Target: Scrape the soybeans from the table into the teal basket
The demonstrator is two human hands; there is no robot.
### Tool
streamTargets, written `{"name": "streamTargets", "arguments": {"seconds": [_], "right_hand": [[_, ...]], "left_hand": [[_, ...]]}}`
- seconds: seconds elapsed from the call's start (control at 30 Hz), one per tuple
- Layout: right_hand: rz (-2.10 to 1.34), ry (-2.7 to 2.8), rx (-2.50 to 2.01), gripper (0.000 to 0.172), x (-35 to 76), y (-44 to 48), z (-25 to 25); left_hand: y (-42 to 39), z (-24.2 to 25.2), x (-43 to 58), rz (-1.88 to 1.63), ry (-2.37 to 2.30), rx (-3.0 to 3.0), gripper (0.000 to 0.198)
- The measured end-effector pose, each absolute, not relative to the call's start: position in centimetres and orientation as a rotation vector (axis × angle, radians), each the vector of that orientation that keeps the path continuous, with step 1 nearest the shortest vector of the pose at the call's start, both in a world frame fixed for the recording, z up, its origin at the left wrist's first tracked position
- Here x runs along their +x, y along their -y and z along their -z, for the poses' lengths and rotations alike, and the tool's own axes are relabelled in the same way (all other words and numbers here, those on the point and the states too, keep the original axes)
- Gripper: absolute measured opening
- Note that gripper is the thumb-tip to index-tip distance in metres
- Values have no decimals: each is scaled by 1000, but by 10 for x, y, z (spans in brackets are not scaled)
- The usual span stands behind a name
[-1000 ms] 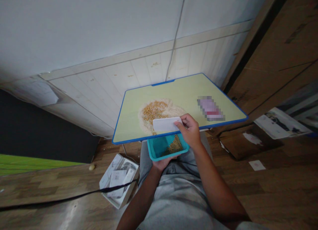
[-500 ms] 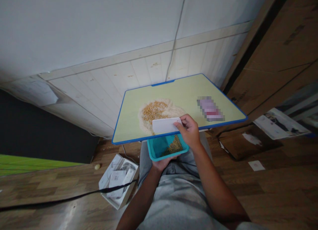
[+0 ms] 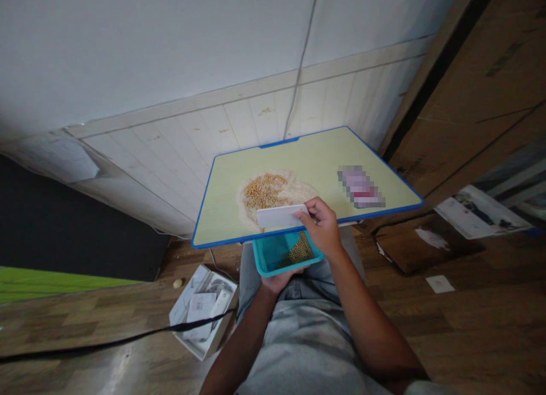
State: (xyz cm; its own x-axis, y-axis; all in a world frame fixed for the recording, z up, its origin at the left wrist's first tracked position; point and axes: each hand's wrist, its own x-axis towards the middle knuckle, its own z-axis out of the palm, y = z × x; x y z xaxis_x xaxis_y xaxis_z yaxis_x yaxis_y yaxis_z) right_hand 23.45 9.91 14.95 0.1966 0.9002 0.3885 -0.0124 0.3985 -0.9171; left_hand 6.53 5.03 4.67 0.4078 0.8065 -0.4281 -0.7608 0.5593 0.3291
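Note:
My right hand (image 3: 323,227) grips a white flat scraper (image 3: 279,216) at the near edge of a small yellow-green table with a blue rim (image 3: 222,213). The scraper stands against a pile of yellow beans mixed with white rice (image 3: 267,190) on the tabletop. Below the table's edge, my left hand (image 3: 279,280) holds a teal tray (image 3: 267,257) from underneath. Some yellow beans (image 3: 301,250) lie in the tray's right corner.
A blurred pink and white item (image 3: 362,186) lies on the table's right side. On the wooden floor sit an open white box (image 3: 203,310), a black cable (image 3: 106,344) and a small loose round thing (image 3: 177,283). Cardboard boxes (image 3: 482,99) stand at the right.
The scraper has tilted flatter and shifted slightly left and toward the table's near edge. The small round thing on the floor has rolled to the right.

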Motion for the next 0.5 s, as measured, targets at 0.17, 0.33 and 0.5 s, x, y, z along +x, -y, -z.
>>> {"name": "streamTargets", "arguments": {"seconds": [0.17,0.33,0.5], "right_hand": [[-803,1228,-941,29,232,-100,-149],[-797,1233,-950,29,233,-100,-147],[-786,1242,-951,30,233,-100,-146]], "left_hand": [[-50,-40,63,-1026,-654,18,92],[-52,-45,64,-1028,-674,6,89],[-52,-38,61,-1006,-659,-24,86]]}}
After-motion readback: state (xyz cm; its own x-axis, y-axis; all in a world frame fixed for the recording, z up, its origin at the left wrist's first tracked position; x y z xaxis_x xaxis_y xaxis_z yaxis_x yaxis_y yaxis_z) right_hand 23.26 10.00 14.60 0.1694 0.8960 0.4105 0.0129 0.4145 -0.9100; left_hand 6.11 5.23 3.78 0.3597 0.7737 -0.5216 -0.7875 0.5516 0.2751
